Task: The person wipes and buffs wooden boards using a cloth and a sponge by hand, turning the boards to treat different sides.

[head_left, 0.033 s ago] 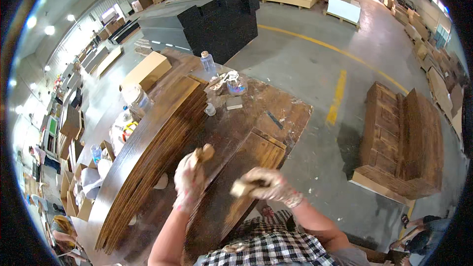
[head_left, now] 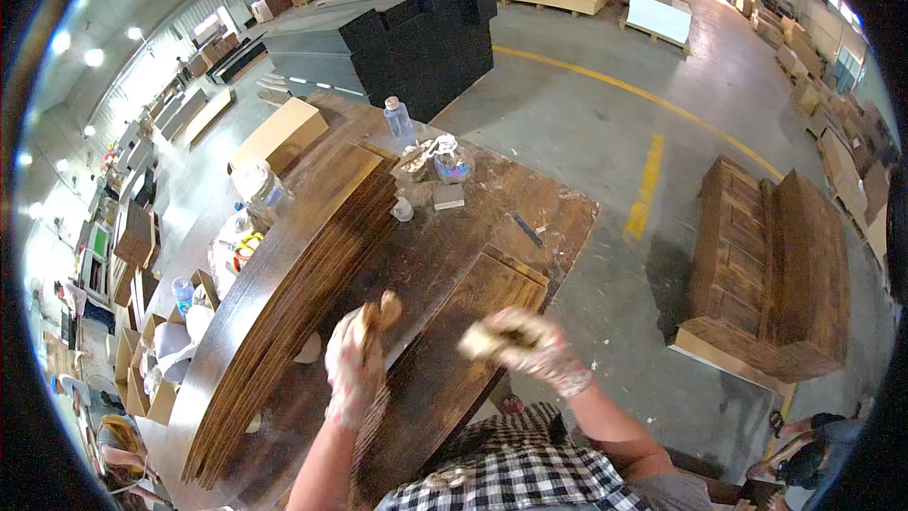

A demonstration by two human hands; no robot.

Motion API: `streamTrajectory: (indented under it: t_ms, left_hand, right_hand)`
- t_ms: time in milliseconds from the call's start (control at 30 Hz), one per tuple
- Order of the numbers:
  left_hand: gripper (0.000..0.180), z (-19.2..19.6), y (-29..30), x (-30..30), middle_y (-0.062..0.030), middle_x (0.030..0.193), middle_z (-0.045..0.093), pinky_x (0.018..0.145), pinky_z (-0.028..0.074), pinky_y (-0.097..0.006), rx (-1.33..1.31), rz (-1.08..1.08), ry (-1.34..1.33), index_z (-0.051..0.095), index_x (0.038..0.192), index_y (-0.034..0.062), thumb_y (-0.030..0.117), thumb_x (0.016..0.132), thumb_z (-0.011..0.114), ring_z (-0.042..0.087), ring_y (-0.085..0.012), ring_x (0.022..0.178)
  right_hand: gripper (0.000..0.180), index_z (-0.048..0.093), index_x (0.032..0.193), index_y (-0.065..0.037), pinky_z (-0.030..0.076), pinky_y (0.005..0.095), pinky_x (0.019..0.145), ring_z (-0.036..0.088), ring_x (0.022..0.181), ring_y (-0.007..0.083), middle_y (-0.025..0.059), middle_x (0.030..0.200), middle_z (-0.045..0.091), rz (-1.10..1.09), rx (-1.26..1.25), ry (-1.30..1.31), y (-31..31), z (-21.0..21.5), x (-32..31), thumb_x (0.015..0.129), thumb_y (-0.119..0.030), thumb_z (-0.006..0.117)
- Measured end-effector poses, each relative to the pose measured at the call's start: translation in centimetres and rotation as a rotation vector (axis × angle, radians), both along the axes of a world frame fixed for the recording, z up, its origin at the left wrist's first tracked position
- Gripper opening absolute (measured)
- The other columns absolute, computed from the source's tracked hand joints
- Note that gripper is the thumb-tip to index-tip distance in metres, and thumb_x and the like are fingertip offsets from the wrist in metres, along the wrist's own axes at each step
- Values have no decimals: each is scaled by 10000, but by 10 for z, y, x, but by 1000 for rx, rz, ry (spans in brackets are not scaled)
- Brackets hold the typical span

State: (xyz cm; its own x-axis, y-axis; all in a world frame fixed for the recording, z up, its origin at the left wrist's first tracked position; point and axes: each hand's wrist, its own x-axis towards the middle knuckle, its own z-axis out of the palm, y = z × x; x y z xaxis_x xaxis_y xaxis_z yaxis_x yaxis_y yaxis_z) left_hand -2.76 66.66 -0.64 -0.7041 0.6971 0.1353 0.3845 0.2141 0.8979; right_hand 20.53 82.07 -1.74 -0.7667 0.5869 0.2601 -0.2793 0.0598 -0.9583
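My left hand point(head_left: 354, 369), in a white patterned glove with brown-stained fingers, is above the workbench point(head_left: 430, 237) beside a stack of curved dark-brown boards point(head_left: 284, 289). Its fingers are curled; whether anything is in them I cannot make out. Over the near right part of a flat brown wood-grain board point(head_left: 463, 322) hovers my right hand point(head_left: 530, 352), gloved the same way. Motion smears it; the tan fingers look bent together, and what they hold, if anything, is hidden. Neither hand visibly presses on the board.
Beyond the hands stand a clear bottle point(head_left: 397, 118), a plastic jar point(head_left: 454, 166), a small white cup point(head_left: 403, 210) and a small block point(head_left: 449, 197). Dark panels point(head_left: 416, 47) are piled past the bench. Brown panels point(head_left: 766, 270) stand on the floor to the right. A person's legs point(head_left: 804, 449) show lower right.
My hands have drawn farther apart: the left moved slightly left and nearer, the right slightly to the right. The things on the bench stay where they were.
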Motion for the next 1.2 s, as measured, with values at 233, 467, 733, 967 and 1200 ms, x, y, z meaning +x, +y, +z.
streamTrajectory:
  t_ms: [233,467,733,967,1200]
  left_hand:
    - [377,15,-97,67,-129,1071,636,793,491,-413,-116,-116,683,556,1107,45,51,736,619,618,-320,921]
    - [312,8,-95,80,-120,1120,620,842,471,-422,-170,-140,733,560,1130,73,104,820,561,609,-310,952]
    - [304,19,-113,87,-108,1078,640,836,478,-417,-187,-138,696,560,1107,61,126,810,564,613,-307,970]
    - [352,23,-174,88,-117,1058,644,807,489,-425,-184,-71,694,553,1090,60,60,742,608,624,-314,947]
    - [484,36,-247,90,-97,1096,610,803,466,-422,-336,-197,636,579,1119,92,133,654,706,586,-304,952]
  right_hand:
    - [525,565,1202,-37,488,363,908,596,1054,278,141,1143,614,-651,469,-269,42,-6,42,720,-83,767]
    - [578,541,1227,-37,527,430,799,612,942,349,162,1034,612,-458,855,-348,-37,-10,38,708,-154,768]
    - [449,553,1137,-46,522,395,740,602,883,327,156,1008,581,-734,870,-362,44,-6,30,724,-67,727]
    - [487,568,1180,-75,543,409,787,620,956,327,153,1075,596,-196,848,-389,-101,-1,32,742,-209,732]
    - [326,590,1064,-48,516,408,793,612,942,318,157,1014,607,-748,811,-436,-63,4,16,764,-115,701]
